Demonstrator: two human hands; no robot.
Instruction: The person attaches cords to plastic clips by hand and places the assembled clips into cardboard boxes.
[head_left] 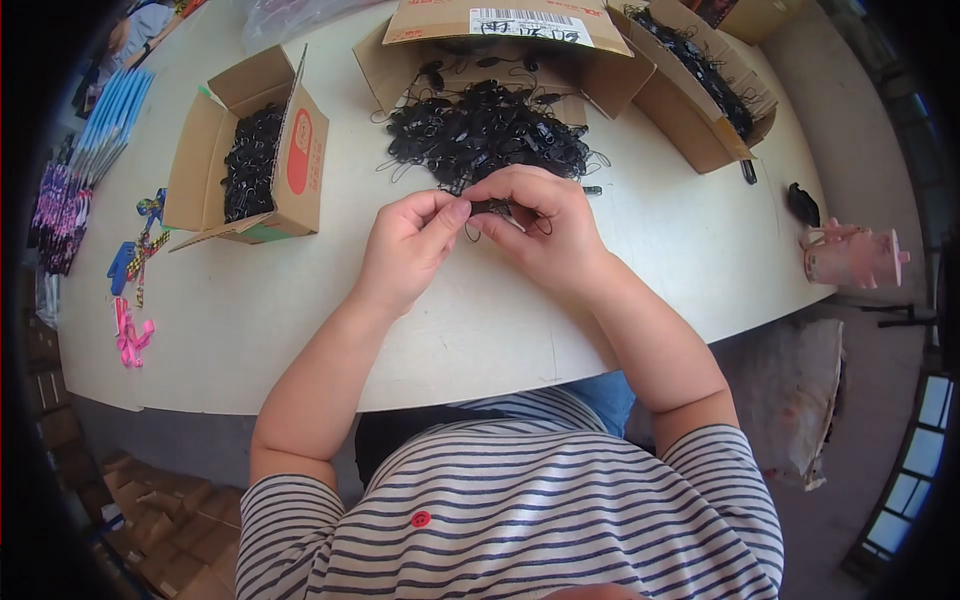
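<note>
Both hands meet over the table, just in front of a loose pile of black plastic buckles with thin cord loops (490, 130). Between the fingers is one small black buckle with a cord loop (492, 207). My right hand (545, 215) pinches it between thumb and fingers, and its thin loop sticks out. My left hand (415, 240) is closed, thumb against forefinger, at the buckle's left end. Fingers partly cover the piece, so its exact shape is hidden. The pile spills out of a tipped cardboard box (420, 22) with a white label.
Left of the hands stands an open cardboard box (300, 160) filled with black pieces. Another box (690, 135) of looped pieces is at back right. Pink ribbon (132, 335), a blue clip (122, 265) and lanyards (105, 130) lie left; a pink cup (850, 257) is right.
</note>
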